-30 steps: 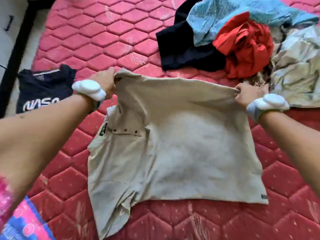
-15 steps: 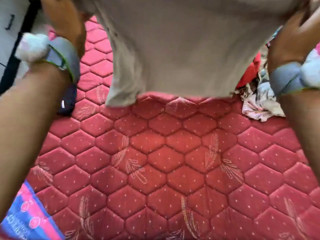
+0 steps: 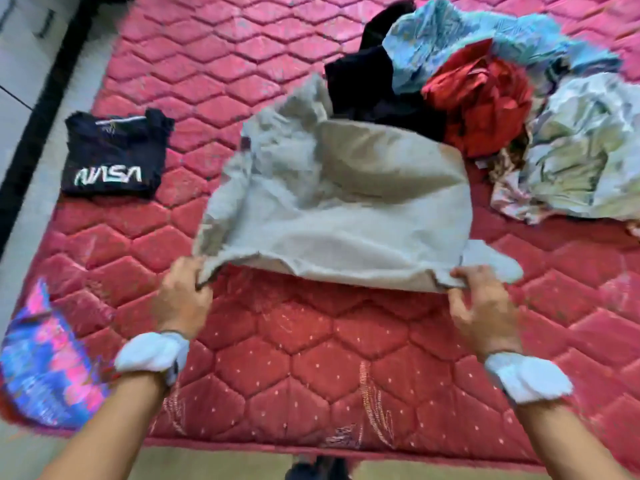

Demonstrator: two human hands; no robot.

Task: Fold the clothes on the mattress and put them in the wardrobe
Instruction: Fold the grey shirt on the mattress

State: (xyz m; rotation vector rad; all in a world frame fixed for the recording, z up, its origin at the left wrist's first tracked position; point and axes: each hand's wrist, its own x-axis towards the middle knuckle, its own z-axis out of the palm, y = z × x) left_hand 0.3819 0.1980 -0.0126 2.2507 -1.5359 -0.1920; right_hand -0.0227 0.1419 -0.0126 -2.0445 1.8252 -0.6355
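The one piece of writing that reads clearly is "NASA" in white block letters across a folded dark navy T-shirt [image 3: 112,155], which lies flat near the left edge of the red quilted mattress [image 3: 311,368]. A thin pale strip shows at its collar, but any print there is too small to read.

The beige shirt [image 3: 339,216] lies in the middle of the mattress, rumpled and partly billowed, its far end humped up against the pile of unfolded clothes [image 3: 485,98]. Its cloth is plain, pale greyish-tan, with no readable label. The near edge is lifted off the mattress, sagging in a shallow curve between the two hands.

The left hand [image 3: 183,296] pinches the near left corner of the beige shirt, fingers curled round the cloth. The right hand [image 3: 481,299] grips the near right corner in the same way, with a flap of fabric sticking out just beyond it. Both wrists carry white padded bands.

The pile sits at the far right of the mattress: a black garment [image 3: 374,88], a light blue patterned one [image 3: 450,32], a crumpled red one [image 3: 481,95] and a pale printed one [image 3: 588,147], all touching. A blurred pink and blue cloth [image 3: 45,368] shows at the lower left corner.
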